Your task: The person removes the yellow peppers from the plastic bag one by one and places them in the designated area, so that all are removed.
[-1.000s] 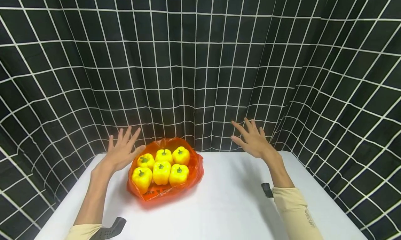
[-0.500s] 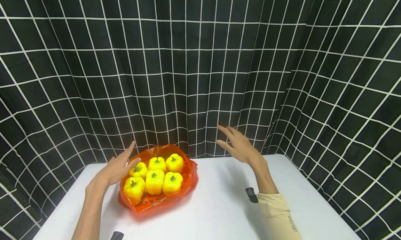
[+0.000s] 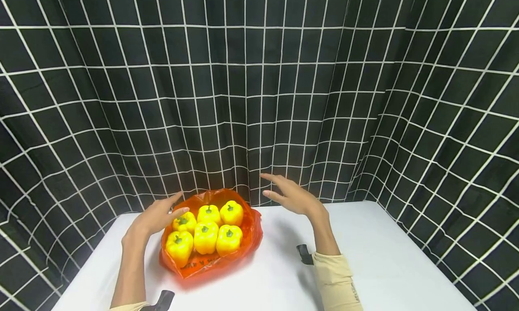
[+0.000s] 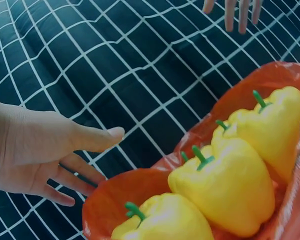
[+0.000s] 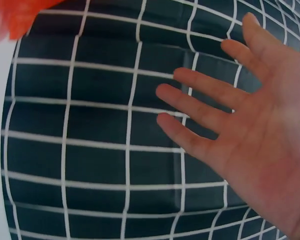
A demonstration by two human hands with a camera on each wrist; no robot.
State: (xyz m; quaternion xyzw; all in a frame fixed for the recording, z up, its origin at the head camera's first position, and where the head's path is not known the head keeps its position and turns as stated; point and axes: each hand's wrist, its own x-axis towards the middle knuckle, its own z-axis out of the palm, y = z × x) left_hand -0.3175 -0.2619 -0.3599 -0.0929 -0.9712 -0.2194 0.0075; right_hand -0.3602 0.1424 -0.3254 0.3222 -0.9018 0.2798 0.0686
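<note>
Several yellow bell peppers (image 3: 206, 237) with green stems sit in a red plastic bag (image 3: 253, 230) whose mouth is spread wide on the table. Beside the bag's left rim is my left hand (image 3: 156, 217), its thumb reaching over the back-left pepper in the head view. The left wrist view shows that hand (image 4: 45, 150) with extended fingers near the bag (image 4: 125, 187), holding nothing. My right hand (image 3: 293, 196) hovers right of the bag, apart from it. In the right wrist view its fingers (image 5: 205, 107) are spread and the palm holds nothing.
The white table (image 3: 389, 257) carries the bag left of its middle. A black cloth with a white grid (image 3: 284, 99) hangs behind and along both sides. Dark wrist devices (image 3: 305, 254) are worn under the forearms.
My right hand has moved left toward the bag. My left hand has come lower, its fingers now angled over the bag's rim. The head view has shifted slightly; the peppers stay in place.
</note>
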